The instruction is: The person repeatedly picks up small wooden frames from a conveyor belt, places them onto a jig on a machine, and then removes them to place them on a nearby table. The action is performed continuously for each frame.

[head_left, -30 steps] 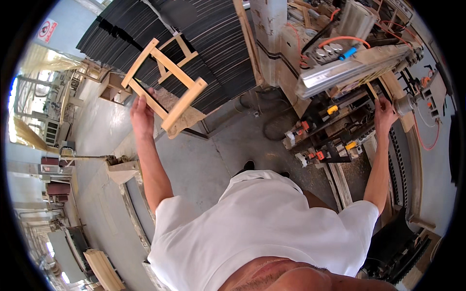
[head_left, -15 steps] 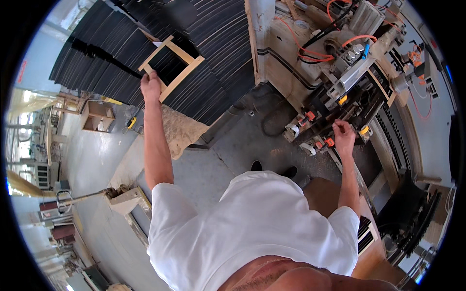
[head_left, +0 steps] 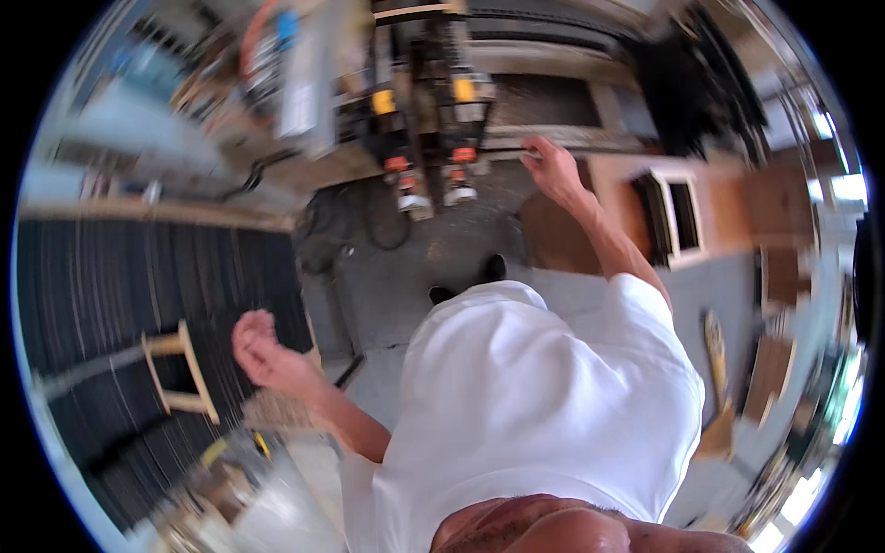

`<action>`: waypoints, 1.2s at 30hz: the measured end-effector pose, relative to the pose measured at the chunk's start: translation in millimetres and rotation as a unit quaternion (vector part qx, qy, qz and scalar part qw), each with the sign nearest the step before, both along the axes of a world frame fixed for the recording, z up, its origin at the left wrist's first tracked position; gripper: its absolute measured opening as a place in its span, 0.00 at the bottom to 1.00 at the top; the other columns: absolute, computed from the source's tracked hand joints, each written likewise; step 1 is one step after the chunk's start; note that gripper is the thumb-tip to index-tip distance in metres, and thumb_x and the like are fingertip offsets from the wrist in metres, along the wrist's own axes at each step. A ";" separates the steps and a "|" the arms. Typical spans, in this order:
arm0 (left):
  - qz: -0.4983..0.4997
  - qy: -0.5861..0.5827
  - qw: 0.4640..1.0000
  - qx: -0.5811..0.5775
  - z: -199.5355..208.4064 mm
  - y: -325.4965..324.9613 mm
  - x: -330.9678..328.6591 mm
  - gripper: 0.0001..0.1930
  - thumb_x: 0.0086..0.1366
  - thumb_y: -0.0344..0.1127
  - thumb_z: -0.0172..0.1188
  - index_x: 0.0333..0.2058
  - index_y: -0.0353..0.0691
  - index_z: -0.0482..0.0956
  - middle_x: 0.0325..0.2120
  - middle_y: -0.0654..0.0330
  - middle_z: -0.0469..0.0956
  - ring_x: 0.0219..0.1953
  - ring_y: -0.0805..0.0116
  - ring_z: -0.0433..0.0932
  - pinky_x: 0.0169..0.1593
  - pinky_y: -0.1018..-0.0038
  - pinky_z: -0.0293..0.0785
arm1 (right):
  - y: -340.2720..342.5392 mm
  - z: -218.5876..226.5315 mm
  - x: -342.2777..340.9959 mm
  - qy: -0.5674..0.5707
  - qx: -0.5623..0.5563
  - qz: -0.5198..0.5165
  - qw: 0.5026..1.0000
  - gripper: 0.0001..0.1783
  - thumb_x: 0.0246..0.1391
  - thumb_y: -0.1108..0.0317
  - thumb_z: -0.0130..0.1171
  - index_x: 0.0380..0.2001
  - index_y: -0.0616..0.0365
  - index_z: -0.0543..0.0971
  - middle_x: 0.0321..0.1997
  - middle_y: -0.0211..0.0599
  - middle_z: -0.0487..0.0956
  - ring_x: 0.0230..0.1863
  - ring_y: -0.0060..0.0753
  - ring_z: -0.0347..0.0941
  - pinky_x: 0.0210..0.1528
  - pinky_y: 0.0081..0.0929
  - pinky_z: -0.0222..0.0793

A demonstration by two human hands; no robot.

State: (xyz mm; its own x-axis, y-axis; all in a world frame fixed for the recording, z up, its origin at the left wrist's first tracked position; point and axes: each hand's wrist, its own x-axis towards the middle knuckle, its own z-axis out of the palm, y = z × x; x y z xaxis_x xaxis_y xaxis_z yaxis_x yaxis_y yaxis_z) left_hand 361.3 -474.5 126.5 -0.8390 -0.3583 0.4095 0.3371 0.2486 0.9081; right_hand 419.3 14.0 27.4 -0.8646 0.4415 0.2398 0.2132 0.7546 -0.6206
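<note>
A small pale wooden frame (head_left: pixel 197 373) lies on the long dark slats (head_left: pixel 249 267) at the left. To its right, apart from it, my left hand (head_left: pixel 265 352) hangs in the air, blurred, with fingers loosely bent and apart and nothing seen in them. My right hand (head_left: pixel 553 171) is raised right of the machine's clamps (head_left: pixel 461 157), near a brown board (head_left: pixel 562 230). Its fingers are curled together, and whatever may be between them is too small to make out. Neither hand touches the frame.
Several stacked frames (head_left: pixel 695 217) stand on the brown surface at the right. The machine, with orange and yellow parts, fills the top middle. Black strips (head_left: pixel 682 83) hang at the upper right. A yellow pallet-truck part (head_left: pixel 715 355) sits on the floor at the right.
My view has turned to the right. My left hand has let go of the wooden frame, which now lies on the dark slats. My right hand has moved away from the clamps, fingers still curled.
</note>
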 end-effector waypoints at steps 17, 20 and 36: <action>-0.384 -0.389 0.833 0.090 -126.1 269.2 -31.1 0.18 0.70 0.37 0.55 0.53 0.33 0.71 0.46 0.54 0.78 0.44 0.66 0.80 0.47 0.72 0.78 | 156.5 -24.9 293.3 -0.095 -0.007 -0.366 0.926 0.13 0.49 0.61 0.64 0.35 0.55 0.76 0.32 0.41 0.80 0.38 0.48 0.76 0.40 0.43 0.69; -0.396 -0.379 0.833 0.073 -120.1 297.4 -41.5 0.18 0.69 0.37 0.56 0.53 0.33 0.72 0.45 0.54 0.79 0.43 0.67 0.80 0.46 0.73 0.79 | 161.6 -38.0 295.1 -0.011 0.004 -0.380 0.925 0.11 0.52 0.62 0.62 0.37 0.54 0.77 0.31 0.42 0.80 0.38 0.47 0.77 0.39 0.42 0.70; -0.413 -0.380 0.789 0.250 -99.8 424.8 -285.9 0.33 0.69 0.45 0.55 0.63 0.28 0.55 0.61 0.45 0.63 0.62 0.50 0.65 0.62 0.57 0.67 | 139.2 61.2 175.6 0.105 -0.051 -0.293 0.949 0.11 0.53 0.74 0.63 0.40 0.59 0.78 0.32 0.37 0.76 0.31 0.32 0.71 0.36 0.27 0.69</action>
